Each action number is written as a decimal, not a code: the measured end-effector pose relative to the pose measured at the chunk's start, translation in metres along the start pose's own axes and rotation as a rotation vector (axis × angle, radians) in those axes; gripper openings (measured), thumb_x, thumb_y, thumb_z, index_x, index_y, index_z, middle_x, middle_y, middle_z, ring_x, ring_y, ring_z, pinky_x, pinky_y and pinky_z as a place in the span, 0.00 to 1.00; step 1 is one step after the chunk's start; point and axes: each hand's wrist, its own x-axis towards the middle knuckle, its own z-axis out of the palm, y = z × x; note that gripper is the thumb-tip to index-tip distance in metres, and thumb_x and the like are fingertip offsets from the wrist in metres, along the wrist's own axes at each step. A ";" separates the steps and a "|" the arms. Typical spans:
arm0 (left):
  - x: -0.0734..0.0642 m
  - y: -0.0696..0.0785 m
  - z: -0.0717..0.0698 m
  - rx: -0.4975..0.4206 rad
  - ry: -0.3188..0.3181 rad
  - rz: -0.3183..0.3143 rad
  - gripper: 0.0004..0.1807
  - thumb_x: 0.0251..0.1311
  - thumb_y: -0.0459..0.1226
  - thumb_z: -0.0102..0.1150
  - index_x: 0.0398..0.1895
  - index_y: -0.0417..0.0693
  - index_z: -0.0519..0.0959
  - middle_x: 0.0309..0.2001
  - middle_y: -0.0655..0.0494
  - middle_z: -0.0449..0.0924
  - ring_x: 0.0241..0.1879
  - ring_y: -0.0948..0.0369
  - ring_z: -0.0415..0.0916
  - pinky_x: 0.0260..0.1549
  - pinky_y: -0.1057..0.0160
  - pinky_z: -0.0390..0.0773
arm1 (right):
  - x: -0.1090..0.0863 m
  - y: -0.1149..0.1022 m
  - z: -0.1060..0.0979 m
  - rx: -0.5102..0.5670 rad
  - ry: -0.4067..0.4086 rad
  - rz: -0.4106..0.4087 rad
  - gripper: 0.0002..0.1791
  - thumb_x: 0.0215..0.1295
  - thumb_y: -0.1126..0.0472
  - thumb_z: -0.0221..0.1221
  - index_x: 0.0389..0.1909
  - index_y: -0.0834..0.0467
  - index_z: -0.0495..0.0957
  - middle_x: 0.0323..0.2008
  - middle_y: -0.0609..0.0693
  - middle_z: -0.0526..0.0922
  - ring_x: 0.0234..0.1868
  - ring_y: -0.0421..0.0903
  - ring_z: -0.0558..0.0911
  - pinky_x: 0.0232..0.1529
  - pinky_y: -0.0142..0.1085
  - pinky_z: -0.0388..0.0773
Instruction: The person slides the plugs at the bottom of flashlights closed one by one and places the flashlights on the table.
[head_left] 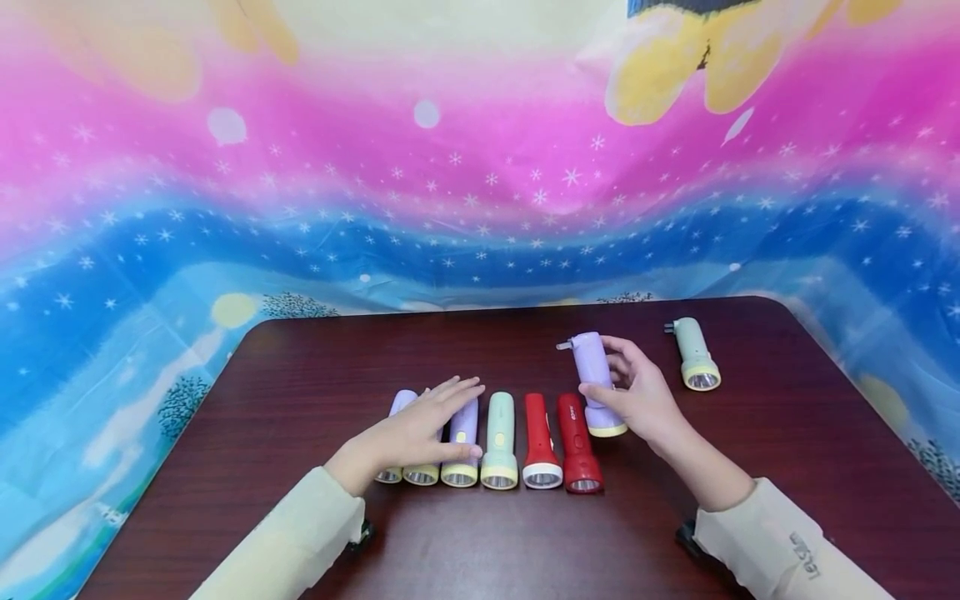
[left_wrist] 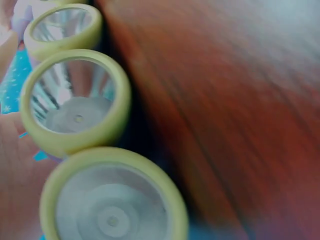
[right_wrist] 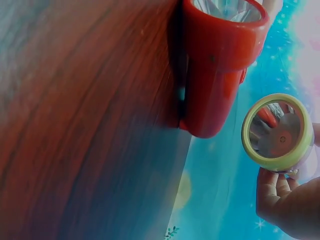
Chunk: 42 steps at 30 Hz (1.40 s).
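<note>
My right hand (head_left: 648,396) grips a purple flashlight (head_left: 592,367) around its body, raised over the right end of a row of flashlights. The fold-out plug prongs (head_left: 564,344) stick out at its top left. In the right wrist view its yellow-rimmed lens (right_wrist: 277,132) faces the camera, beside a red flashlight (right_wrist: 212,90). With fingers extended, my left hand (head_left: 416,429) lies across three purple flashlights (head_left: 465,425) at the row's left end, partly hiding them. Their yellow-rimmed heads (left_wrist: 75,102) fill the left side of the left wrist view.
Along the row, a mint green flashlight (head_left: 500,425), a red one with a white rim (head_left: 537,429) and an all-red one (head_left: 576,442) follow rightward. Another green flashlight (head_left: 693,350), prongs out, lies apart at the right. A patterned cloth (head_left: 480,183) stands behind the brown table (head_left: 480,542).
</note>
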 end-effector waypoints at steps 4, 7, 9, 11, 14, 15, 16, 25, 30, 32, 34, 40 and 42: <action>0.004 0.003 -0.002 -0.052 0.062 -0.011 0.44 0.64 0.59 0.58 0.79 0.55 0.55 0.79 0.56 0.53 0.79 0.51 0.48 0.74 0.42 0.55 | -0.001 -0.001 0.004 0.002 0.006 0.018 0.39 0.62 0.67 0.66 0.72 0.61 0.59 0.59 0.67 0.78 0.50 0.55 0.77 0.45 0.37 0.78; 0.009 0.007 -0.003 -0.087 0.128 -0.023 0.41 0.66 0.57 0.57 0.78 0.57 0.57 0.78 0.59 0.55 0.78 0.56 0.51 0.73 0.47 0.59 | -0.001 -0.002 0.007 0.005 0.019 0.036 0.40 0.61 0.66 0.66 0.72 0.61 0.59 0.59 0.66 0.77 0.51 0.55 0.77 0.46 0.37 0.78; 0.013 0.012 -0.002 -0.115 0.177 -0.022 0.39 0.67 0.56 0.57 0.77 0.58 0.59 0.77 0.59 0.57 0.77 0.58 0.54 0.72 0.48 0.61 | -0.002 -0.004 0.010 0.014 0.027 0.043 0.40 0.62 0.66 0.66 0.72 0.61 0.58 0.59 0.66 0.77 0.51 0.55 0.79 0.46 0.37 0.79; 0.018 0.017 -0.002 -0.137 0.230 -0.011 0.36 0.67 0.54 0.57 0.76 0.58 0.61 0.76 0.59 0.60 0.75 0.58 0.58 0.71 0.49 0.64 | -0.002 -0.006 0.013 0.028 0.033 0.046 0.40 0.62 0.65 0.67 0.72 0.61 0.58 0.60 0.66 0.77 0.52 0.55 0.80 0.48 0.38 0.80; 0.026 0.024 -0.002 -0.159 0.307 0.008 0.33 0.68 0.52 0.57 0.74 0.57 0.65 0.73 0.59 0.65 0.73 0.59 0.63 0.68 0.51 0.68 | -0.003 -0.008 0.017 0.047 0.034 0.047 0.40 0.62 0.65 0.66 0.72 0.60 0.58 0.60 0.66 0.76 0.52 0.55 0.80 0.49 0.40 0.81; 0.029 0.026 -0.002 -0.165 0.333 0.017 0.32 0.68 0.51 0.58 0.73 0.57 0.66 0.72 0.58 0.66 0.72 0.59 0.65 0.67 0.51 0.70 | -0.003 -0.008 0.018 0.051 0.034 0.046 0.40 0.62 0.65 0.66 0.72 0.60 0.58 0.60 0.66 0.76 0.52 0.55 0.81 0.49 0.40 0.81; 0.031 0.028 -0.002 -0.176 0.357 0.026 0.31 0.68 0.50 0.58 0.73 0.56 0.67 0.71 0.58 0.68 0.71 0.58 0.66 0.66 0.52 0.71 | -0.003 -0.008 0.020 0.054 0.033 0.045 0.40 0.62 0.64 0.66 0.72 0.60 0.57 0.60 0.66 0.76 0.52 0.55 0.81 0.49 0.41 0.81; 0.052 0.042 0.001 -0.279 0.474 0.065 0.28 0.67 0.45 0.61 0.69 0.51 0.71 0.66 0.55 0.75 0.67 0.58 0.71 0.64 0.52 0.73 | -0.002 -0.009 0.029 0.048 0.035 0.051 0.41 0.62 0.64 0.67 0.72 0.59 0.57 0.60 0.64 0.76 0.54 0.57 0.80 0.53 0.47 0.82; 0.062 0.051 0.003 -0.430 0.477 0.080 0.28 0.68 0.43 0.60 0.69 0.52 0.70 0.64 0.53 0.76 0.66 0.57 0.72 0.61 0.46 0.75 | -0.003 -0.013 0.034 0.058 0.036 0.028 0.41 0.61 0.64 0.67 0.72 0.60 0.58 0.58 0.64 0.77 0.49 0.52 0.82 0.48 0.39 0.82; 0.066 0.054 0.004 -0.472 0.469 0.075 0.27 0.68 0.43 0.60 0.70 0.54 0.69 0.64 0.53 0.77 0.66 0.57 0.72 0.60 0.45 0.76 | -0.003 -0.015 0.036 0.062 0.036 0.021 0.41 0.61 0.64 0.67 0.72 0.60 0.58 0.57 0.64 0.77 0.48 0.51 0.82 0.47 0.37 0.81; 0.070 0.056 0.004 -0.488 0.468 0.074 0.27 0.68 0.43 0.60 0.70 0.54 0.69 0.64 0.52 0.77 0.66 0.57 0.72 0.60 0.45 0.76 | -0.004 -0.016 0.037 0.063 0.035 0.018 0.41 0.61 0.64 0.68 0.72 0.60 0.58 0.57 0.64 0.78 0.47 0.50 0.82 0.46 0.36 0.81; 0.076 0.061 0.005 -0.523 0.477 0.106 0.27 0.68 0.42 0.61 0.70 0.54 0.69 0.64 0.51 0.76 0.65 0.55 0.73 0.57 0.47 0.79 | -0.004 -0.015 0.041 0.082 0.041 0.011 0.41 0.60 0.65 0.68 0.71 0.60 0.58 0.56 0.64 0.78 0.44 0.48 0.82 0.42 0.29 0.79; 0.076 0.062 0.006 -0.531 0.475 0.116 0.28 0.67 0.41 0.61 0.70 0.54 0.69 0.64 0.51 0.76 0.65 0.55 0.73 0.56 0.49 0.80 | -0.004 -0.015 0.042 0.091 0.041 0.011 0.40 0.60 0.66 0.68 0.71 0.60 0.59 0.55 0.64 0.78 0.44 0.48 0.82 0.42 0.27 0.79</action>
